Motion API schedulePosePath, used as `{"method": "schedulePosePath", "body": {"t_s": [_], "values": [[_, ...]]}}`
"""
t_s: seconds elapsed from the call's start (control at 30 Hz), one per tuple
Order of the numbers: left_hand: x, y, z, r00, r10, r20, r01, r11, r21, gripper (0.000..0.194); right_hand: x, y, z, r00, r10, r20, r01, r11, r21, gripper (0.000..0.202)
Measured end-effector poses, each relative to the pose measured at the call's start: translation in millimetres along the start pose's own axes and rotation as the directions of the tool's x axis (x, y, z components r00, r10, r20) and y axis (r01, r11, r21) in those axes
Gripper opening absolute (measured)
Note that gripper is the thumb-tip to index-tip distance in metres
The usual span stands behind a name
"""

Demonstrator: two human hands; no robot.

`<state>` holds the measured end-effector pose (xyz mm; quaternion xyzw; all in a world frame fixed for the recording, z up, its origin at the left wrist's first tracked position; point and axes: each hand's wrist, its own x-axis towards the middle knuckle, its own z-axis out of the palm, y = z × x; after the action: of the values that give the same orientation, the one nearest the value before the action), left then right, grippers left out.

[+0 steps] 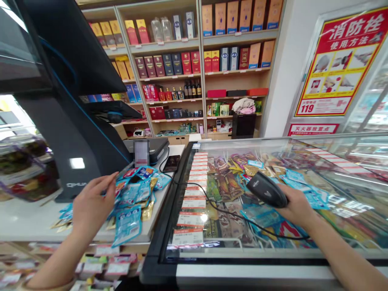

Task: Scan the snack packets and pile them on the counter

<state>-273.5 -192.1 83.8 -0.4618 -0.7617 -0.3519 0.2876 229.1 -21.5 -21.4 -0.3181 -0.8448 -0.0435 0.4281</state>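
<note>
Black scanner (266, 190) gripped in right hand (296, 204) over freezer glass (224, 254); w/ left hand (94, 200), pinching prob a thin packet (125, 170) by blue packets (129, 222) on the surface (21, 220). Prob scanner-to-packet step rn, needs both closer imo.
</note>
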Motion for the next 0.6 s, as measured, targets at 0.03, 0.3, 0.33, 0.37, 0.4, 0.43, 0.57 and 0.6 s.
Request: {"method": "schedulePosePath", "body": {"t_s": [0.03, 0.3, 0.33, 0.37, 0.4, 0.43, 0.57, 0.6], "values": [[5.4, -10.1, -1.4, 1.0, -0.006, 0.007, 0.006, 0.997, 0.076, 0.036, -0.3, 0.4, 0.5, 1.0, -0.009, -0.003, 0.009, 1.0, -0.005, 0.024], [34.7, -18.4, 18.0, 0.936, 0.11, 0.335, -0.249, 0.878, 0.41, 0.04, 2.8, -5.4, -0.6, 0.999, -0.032, -0.015, 0.032, 0.999, -0.027, 0.022], [35.6, -17.8, 21.9, 0.922, 0.12, 0.367, -0.276, 0.87, 0.409, 0.041, 3.4, -6.3, -1.0, 0.999, -0.036, -0.013, 0.036, 0.999, -0.027, 0.022], [36.3, -17.8, 25.6, 0.914, 0.118, 0.387, -0.283, 0.87, 0.403, 0.043, 3.9, -7.0, -1.3, 0.999, -0.038, -0.009, 0.038, 0.999, -0.028, 0.022], [36.8, -18.2, 28.9, 0.911, 0.109, 0.397, -0.277, 0.876, 0.395, 0.044, 4.2, -7.4, -1.6, 0.999, -0.041, -0.005, 0.041, 0.999, -0.029, 0.022], [37.3, -18.8, 31.6, 0.911, 0.095, 0.401, -0.262, 0.885, 0.385, 0.046, 4.3, -7.6, -1.8, 0.999, -0.042, 0.0, 0.042, 0.999, -0.029, 0.022], [38.0, -14.5, 32.1, 0.923, 0.021, 0.385, -0.162, 0.927, 0.339, 0.055, 3.6, -6.2, -1.7, 0.999, -0.033, 0.006, 0.033, 0.999, -0.01, 0.023], [37.9, -9.7, 29.8, 0.925, 0.013, 0.38, -0.147, 0.934, 0.325, 0.058, 3.4, -5.7, -1.7, 1.0, -0.028, 0.003, 0.028, 1.0, -0.002, 0.022]]}}
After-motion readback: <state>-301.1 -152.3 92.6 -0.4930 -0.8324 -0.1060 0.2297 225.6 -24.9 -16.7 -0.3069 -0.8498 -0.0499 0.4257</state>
